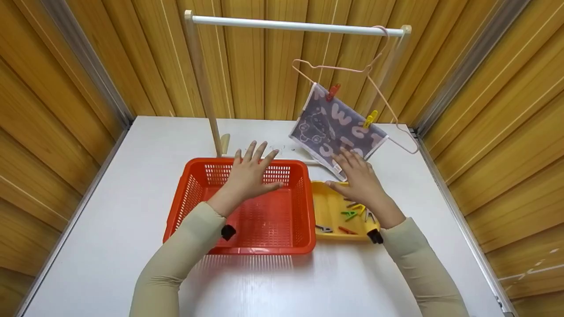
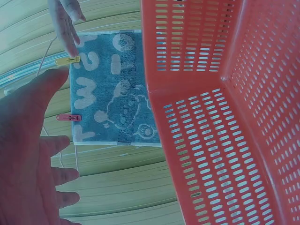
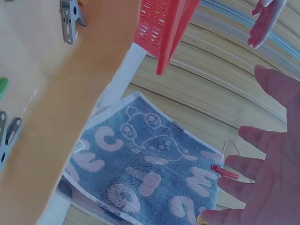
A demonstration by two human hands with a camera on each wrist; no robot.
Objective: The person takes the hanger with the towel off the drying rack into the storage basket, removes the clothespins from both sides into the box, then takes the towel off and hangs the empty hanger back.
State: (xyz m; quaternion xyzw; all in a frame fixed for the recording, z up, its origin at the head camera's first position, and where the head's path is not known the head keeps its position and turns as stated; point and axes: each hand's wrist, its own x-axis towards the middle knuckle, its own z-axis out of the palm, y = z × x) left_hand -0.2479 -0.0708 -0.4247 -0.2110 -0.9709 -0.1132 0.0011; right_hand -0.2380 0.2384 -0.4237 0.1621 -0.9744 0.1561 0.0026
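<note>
My left hand [image 1: 247, 178] hovers over the red plastic basket [image 1: 309, 211], fingers spread and holding nothing. Over the yellow tray [image 1: 324, 204], my right hand [image 1: 362, 187] is likewise spread, its fingertips overlapping the lower part of a purple-grey towel [image 1: 324, 125] in the head view. The towel, patterned with letters and a cartoon animal, hangs tilted from a pink wire hanger [image 1: 337, 68]. A red clothespin [image 1: 333, 92] and a yellow clothespin [image 1: 370, 119] clip its upper edge. In the right wrist view, the towel [image 3: 150, 164] appears beyond the tray's side, beside the right hand [image 3: 267, 173].
A white rail [image 1: 286, 24] on wooden posts carries the hanger near its right end. Several loose clothespins, including a green one [image 1: 349, 215] and a red one [image 1: 347, 230], lie in the tray. Wood-patterned walls [image 1: 53, 88] enclose the white table [image 1: 110, 185].
</note>
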